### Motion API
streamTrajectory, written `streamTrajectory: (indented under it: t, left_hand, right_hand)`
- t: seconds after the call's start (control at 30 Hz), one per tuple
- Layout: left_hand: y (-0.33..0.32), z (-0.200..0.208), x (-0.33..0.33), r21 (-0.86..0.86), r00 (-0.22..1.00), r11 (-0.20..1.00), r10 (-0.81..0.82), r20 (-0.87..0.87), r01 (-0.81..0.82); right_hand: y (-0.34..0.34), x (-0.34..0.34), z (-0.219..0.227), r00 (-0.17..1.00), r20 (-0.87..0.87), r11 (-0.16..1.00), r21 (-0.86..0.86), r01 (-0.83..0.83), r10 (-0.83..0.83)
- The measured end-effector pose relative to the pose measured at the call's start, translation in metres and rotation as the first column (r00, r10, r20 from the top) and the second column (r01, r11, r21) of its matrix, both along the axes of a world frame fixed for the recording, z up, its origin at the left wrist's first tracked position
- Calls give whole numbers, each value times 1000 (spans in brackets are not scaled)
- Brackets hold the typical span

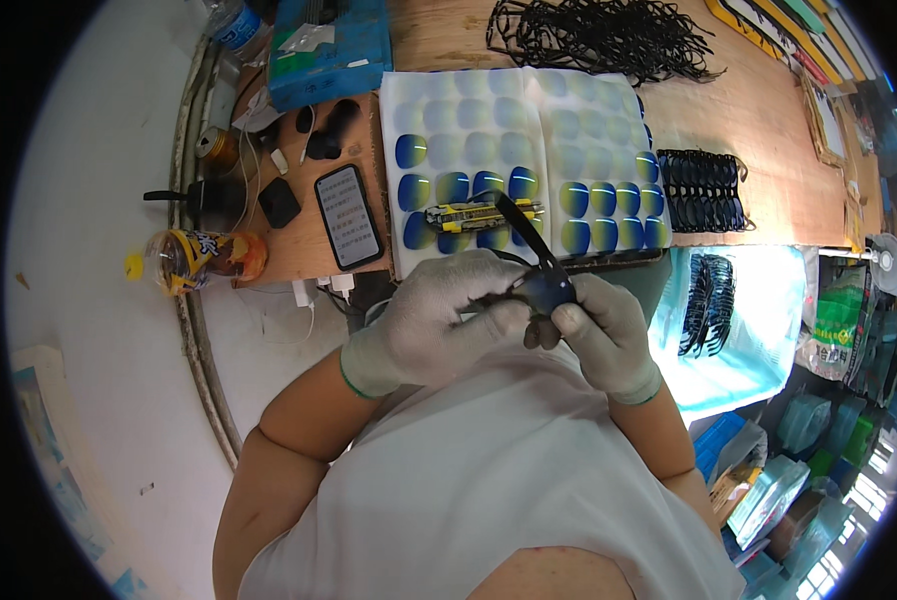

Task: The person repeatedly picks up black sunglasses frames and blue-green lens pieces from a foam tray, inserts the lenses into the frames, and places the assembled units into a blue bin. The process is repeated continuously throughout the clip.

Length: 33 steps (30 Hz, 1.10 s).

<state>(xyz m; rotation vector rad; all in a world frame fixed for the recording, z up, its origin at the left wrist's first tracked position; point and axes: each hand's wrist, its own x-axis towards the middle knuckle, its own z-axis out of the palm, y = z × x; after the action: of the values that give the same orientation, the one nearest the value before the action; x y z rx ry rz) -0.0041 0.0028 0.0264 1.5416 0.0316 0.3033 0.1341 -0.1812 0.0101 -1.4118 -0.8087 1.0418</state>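
Both my hands wear thin white gloves with dark fingertips. Between them, in front of my chest, is a pair of black sunglasses (525,234), one temple arm sticking up toward the table and a dark bluish lens showing. My left hand (441,318) is closed on the left part of the frame. At the lens side, my right hand (609,335) pinches the frame with its thumb in front. Just beyond lie rows of blue-to-yellow tinted lenses (575,236) on a white sheet (535,118). A yellow and black utility knife (459,216) rests across the lenses.
Left on the table lie a phone (349,216) and a blue box (331,60); a drink bottle (209,260) is beside its edge. Black frame parts (599,38) heap at the back. Stacked black frames (705,190) sit right, with more frames (709,305) on bluish plastic below.
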Motion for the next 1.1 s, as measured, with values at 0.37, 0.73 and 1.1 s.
streamTrajectory:
  t: [0.37, 0.73, 1.1]
  left_hand:
    - [-9, -16, 10, 53, 982, 999, 21, -188, -12]
    - [-16, -13, 26, -154, 990, 988, -33, -134, 12]
    - [25, -35, 27, -942, 982, 282, 100, -162, -184]
  right_hand:
    - [-1, -6, 31, 984, 76, 968, -182, 173, -161]
    - [-9, 5, 37, 974, 169, 982, -88, 168, -152]
    - [-16, 28, 3, 924, 329, 980, 113, 164, -193]
